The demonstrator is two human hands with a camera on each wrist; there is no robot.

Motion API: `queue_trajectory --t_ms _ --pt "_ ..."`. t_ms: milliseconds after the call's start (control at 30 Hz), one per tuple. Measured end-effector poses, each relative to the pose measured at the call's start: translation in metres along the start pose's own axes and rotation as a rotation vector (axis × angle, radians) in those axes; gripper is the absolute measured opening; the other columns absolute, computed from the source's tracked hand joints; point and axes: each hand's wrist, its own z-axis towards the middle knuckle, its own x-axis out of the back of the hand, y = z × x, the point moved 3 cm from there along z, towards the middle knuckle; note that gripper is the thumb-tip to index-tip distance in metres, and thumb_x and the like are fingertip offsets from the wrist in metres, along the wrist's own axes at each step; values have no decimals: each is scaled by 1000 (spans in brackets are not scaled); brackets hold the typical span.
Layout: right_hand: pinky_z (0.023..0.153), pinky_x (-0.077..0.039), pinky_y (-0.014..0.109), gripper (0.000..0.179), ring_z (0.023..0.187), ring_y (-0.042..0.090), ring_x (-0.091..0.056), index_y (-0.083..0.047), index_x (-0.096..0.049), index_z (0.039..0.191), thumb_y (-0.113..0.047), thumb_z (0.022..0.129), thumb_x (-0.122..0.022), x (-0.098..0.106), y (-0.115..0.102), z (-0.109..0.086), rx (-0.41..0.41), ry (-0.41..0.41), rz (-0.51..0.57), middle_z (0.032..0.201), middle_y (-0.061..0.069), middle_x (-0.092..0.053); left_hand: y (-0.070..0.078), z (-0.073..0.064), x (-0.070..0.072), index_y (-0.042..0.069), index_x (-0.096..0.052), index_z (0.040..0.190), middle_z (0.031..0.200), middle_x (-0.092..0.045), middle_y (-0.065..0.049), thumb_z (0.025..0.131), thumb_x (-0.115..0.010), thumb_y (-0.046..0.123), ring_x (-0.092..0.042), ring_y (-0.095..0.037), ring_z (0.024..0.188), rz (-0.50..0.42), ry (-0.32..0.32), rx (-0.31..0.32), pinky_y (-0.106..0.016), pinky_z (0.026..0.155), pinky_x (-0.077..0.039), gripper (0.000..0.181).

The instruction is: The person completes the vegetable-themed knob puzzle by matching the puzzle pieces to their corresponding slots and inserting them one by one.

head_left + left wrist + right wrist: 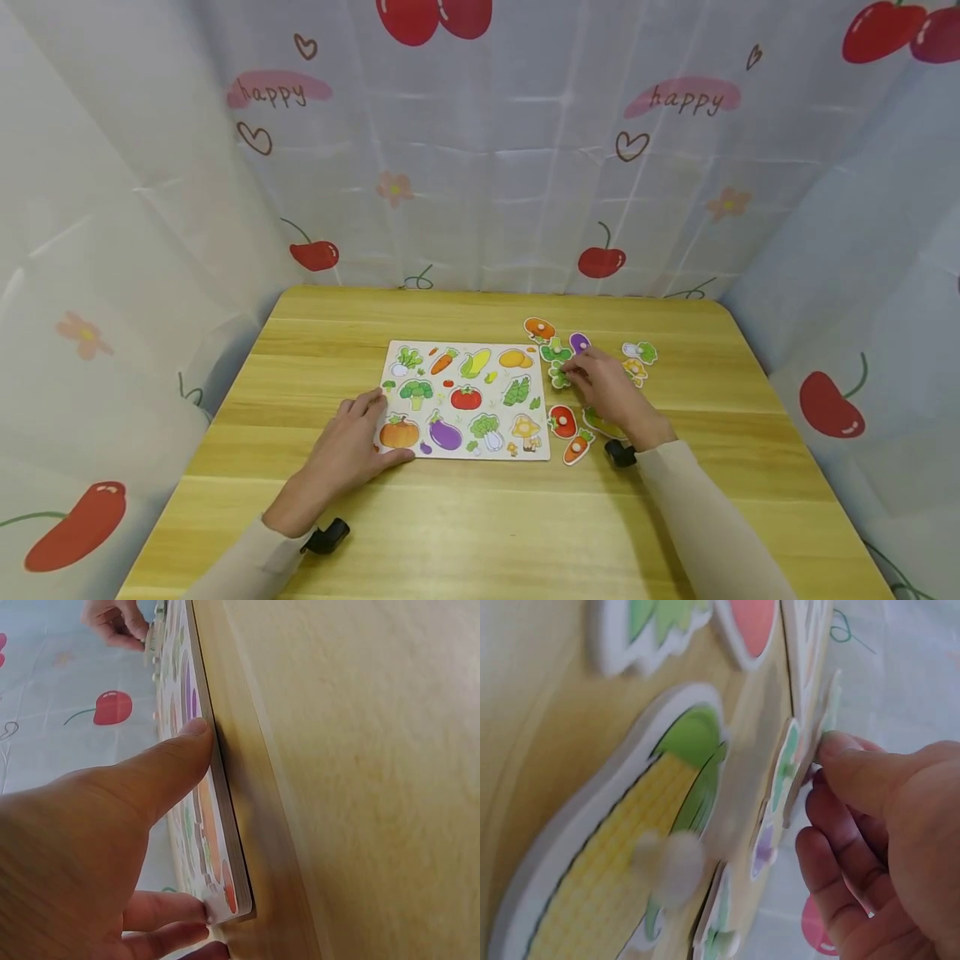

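A flat puzzle board (431,379) printed with vegetables lies on the table. My left hand (348,446) rests at its near left corner, with the thumb (176,754) along the front edge and the fingers against the left side. Just past the board's right edge, my right hand (606,387) pinches a green leafy vegetable puzzle piece (558,374) between thumb and index finger. In the right wrist view this piece (826,712) shows tilted, nearly edge-on, so its picture is hidden. Close by lie the tomato piece (562,422), the carrot piece (578,447) and the corn piece (604,870), each with a knob.
Behind the right hand lie a pumpkin piece (539,329), another green piece (556,352) and an eggplant piece (579,342). A cabbage piece (640,352) and a mushroom piece (634,371) are farther right. Curtains (480,167) with cherry prints surround the wooden table (480,525).
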Motion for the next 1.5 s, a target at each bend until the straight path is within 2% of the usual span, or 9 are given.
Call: queue_trajectory --t_ms 200,367,533,700,833,1100,1300,1500 --pt "87 -65 42 7 96 21 -71 -6 -85 115 -9 109 -83 -2 -14 6 3 57 54 111 9 -80 2 -2 1 -8 -55 167 177 -52 -27 94 -94 65 -56 -51 152 12 4 -2 -69 123 -53 111" --pt "94 -65 45 9 103 23 -71 -9 -84 116 -15 111 -81 -9 -30 12 -34 45 93 114 7 -77 0 -2 0 -8 -55 167 178 -51 -27 95 -93 65 -55 -52 153 20 2 4 -69 123 -53 109" --pt "102 -68 49 8 114 28 -75 -10 -82 114 -17 111 -81 -17 -47 20 -35 29 164 120 7 -71 -1 -3 -1 -7 -55 167 178 -50 -27 95 -93 65 -55 -52 153 26 5 9 -71 121 -53 109" --pt "96 -70 44 9 109 27 -78 -10 -80 114 -18 110 -82 -24 -64 27 -24 30 224 129 10 -74 -1 -3 -2 -7 -54 168 179 -49 -27 95 -92 65 -54 -52 154 29 -4 13 -71 121 -53 110" --pt "90 -68 38 11 99 21 -76 -12 -80 116 -22 111 -81 -32 -75 35 -6 32 260 132 9 -79 0 -2 -3 -7 -54 168 179 -50 -26 95 -92 67 -54 -52 154 36 -7 14 -71 121 -54 111" --pt "96 -72 44 12 106 29 -83 -12 -85 118 -21 111 -83 -50 -100 57 77 81 408 124 11 -81 1 -1 -4 -7 -54 168 179 -50 -26 95 -91 67 -55 -52 154 39 -7 12 -70 120 -54 110" --pt "99 -71 45 13 109 29 -84 -13 -89 116 -24 109 -85 -64 -117 69 11 80 428 127 11 -81 -1 -2 -5 -6 -55 168 178 -51 -26 97 -90 67 -55 -52 154 44 -2 5 -71 119 -54 108" --pt "102 -70 47 14 117 34 -85 -15 -90 119 -23 108 -84 -78 -129 77 -60 18 468 133 11 -79 -1 -2 -5 -6 -55 168 179 -51 -26 97 -89 68 -54 -51 156 49 2 -4 -71 119 -55 108"
